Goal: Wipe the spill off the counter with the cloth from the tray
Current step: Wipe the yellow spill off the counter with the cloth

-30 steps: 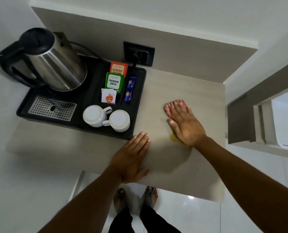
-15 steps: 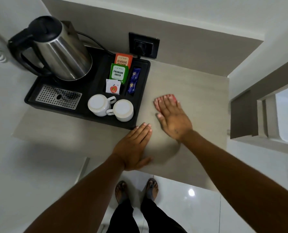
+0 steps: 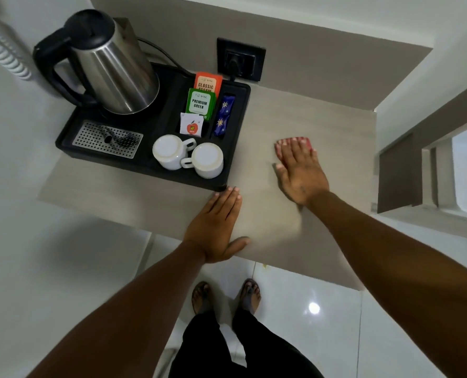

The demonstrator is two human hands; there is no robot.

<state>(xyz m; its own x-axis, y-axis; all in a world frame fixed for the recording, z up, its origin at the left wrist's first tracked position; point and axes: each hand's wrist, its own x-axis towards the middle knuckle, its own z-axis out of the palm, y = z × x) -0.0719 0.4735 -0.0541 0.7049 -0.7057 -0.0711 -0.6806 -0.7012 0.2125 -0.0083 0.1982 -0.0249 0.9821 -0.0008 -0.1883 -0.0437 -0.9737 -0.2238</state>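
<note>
Head view, from the left: a steel kettle (image 3: 115, 69) with a black handle and lid stands at the back of a black plastic tray (image 3: 235, 165), a rectangle with rounded corners that also carries a perforated metal drip grate (image 3: 107, 139), two white cups (image 3: 188, 156) turned upside down with handles touching, and upright tea sachets (image 3: 201, 103) in slots. The tray sits on a pale, matte, wood-grain counter (image 3: 322, 126). The left hand (image 3: 213, 227) lies palm down near the counter's front edge, fingers straight and close together, fingertips just beside the tray's near right corner, thumb splayed toward the edge; it holds nothing. Farther right, the right hand (image 3: 299, 170) reaches out with arm extended, palm flat and fingers spread a little, pressing down on a red and white patterned cloth (image 3: 299, 139) that lies on the counter well apart from the tray; only the cloth's far strip shows past the fingertips. No spill can be made out on the counter around the hand. A black wall socket (image 3: 240, 60) with a plug sits behind the tray
</note>
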